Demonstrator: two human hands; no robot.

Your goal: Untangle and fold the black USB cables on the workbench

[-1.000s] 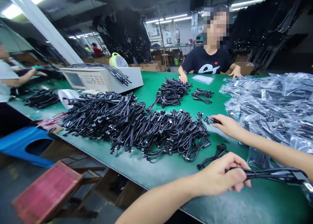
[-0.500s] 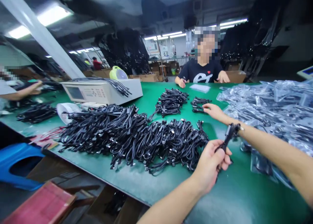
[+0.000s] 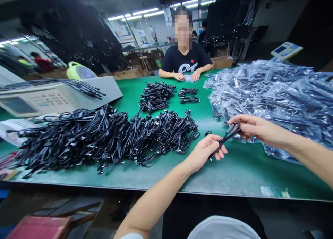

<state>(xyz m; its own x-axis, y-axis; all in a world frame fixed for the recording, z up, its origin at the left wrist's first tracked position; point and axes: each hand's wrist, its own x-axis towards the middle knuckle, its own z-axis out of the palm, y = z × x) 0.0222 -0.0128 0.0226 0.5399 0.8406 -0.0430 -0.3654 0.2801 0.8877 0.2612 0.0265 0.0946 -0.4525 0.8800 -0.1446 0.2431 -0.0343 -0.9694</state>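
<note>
Between my two hands is a folded bundle of black cable (image 3: pixel 227 136), held above the table. My left hand (image 3: pixel 206 148) is closed round its near end. At the far end, my right hand (image 3: pixel 251 128) has its thumb and fingers closed on the bundle. To the left of my left hand spreads a large heap of black cables (image 3: pixel 111 138) with shiny plug ends. Farther back lie a smaller pile of cables (image 3: pixel 156 95) and a few coiled cables (image 3: pixel 188 95) beside it.
Cables in clear plastic bags (image 3: pixel 260 89) are heaped at the right. A beige instrument (image 3: pixel 52 96) with cables on top stands at the left, near a green fan (image 3: pixel 81 71). Across the green table (image 3: pixel 156 178) sits a co-worker (image 3: pixel 184 60), hands on a clear bag.
My right hand has come back from the coiled cables to the bundle and now grips its far end. The view has swung right. The co-worker's hands have come together on the bag.
</note>
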